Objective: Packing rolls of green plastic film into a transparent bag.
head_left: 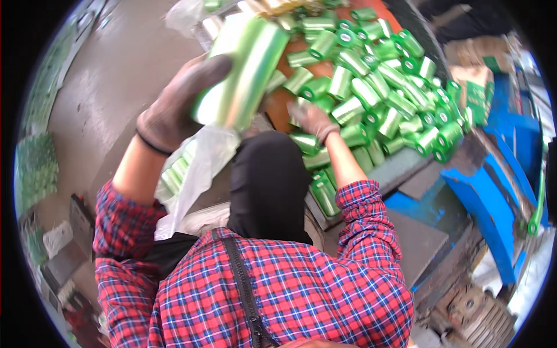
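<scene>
My left hand, in a greyish-brown glove, grips a bundle of shiny green rolls raised in front of me. The thumb presses on its near side. A strip of clear plastic hangs below the bundle. My right hand, also gloved, is at the near left edge of a large heap of green rolls. Its fingers are blurred, and whether they hold a roll does not show.
The heap lies on an orange-brown tabletop with a grey rim. More green rolls in clear plastic sit left of my knee. Cardboard boxes and blue metal panels stand at right. Green packs line the far left.
</scene>
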A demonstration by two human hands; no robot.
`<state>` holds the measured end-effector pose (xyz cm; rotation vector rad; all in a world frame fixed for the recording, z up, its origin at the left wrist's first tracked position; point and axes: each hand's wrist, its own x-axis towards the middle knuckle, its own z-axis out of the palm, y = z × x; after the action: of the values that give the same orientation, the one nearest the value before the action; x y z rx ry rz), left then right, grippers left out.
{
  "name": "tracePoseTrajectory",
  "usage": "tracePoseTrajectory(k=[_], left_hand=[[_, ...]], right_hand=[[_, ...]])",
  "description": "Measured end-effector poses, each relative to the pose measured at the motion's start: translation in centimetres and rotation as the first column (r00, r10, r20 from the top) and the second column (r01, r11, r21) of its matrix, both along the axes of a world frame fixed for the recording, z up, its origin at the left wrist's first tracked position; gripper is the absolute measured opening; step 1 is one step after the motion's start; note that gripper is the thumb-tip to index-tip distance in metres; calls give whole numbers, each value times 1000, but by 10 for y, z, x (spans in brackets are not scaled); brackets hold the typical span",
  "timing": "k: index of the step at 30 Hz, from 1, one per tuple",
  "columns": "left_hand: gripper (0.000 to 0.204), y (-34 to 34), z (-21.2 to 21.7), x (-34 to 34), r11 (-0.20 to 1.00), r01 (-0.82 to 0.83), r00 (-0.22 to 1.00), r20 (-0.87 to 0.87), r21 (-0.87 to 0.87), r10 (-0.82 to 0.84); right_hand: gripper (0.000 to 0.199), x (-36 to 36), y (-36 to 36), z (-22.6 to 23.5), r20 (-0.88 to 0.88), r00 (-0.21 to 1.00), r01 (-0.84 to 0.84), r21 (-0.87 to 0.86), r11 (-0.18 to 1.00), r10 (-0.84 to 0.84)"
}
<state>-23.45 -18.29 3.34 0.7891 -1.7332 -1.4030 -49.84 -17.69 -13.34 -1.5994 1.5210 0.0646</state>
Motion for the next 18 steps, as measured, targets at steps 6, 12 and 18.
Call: tracePoseTrajectory(k=[6, 12, 18], left_hand=[[82, 52, -13, 135, 788, -101, 816, 504, 607, -283], [71, 71, -193, 130, 605, -576, 525, 816, 550, -241], [70, 80, -295, 35, 409, -856, 430, 876, 318, 218]], right_hand=[[27, -15, 76, -154, -794, 572, -390, -42, 920, 206], [18, -20, 57, -157, -823, 561, -78, 52, 996, 87], [41, -34, 74, -13, 188, 751, 643, 8, 766, -633]])
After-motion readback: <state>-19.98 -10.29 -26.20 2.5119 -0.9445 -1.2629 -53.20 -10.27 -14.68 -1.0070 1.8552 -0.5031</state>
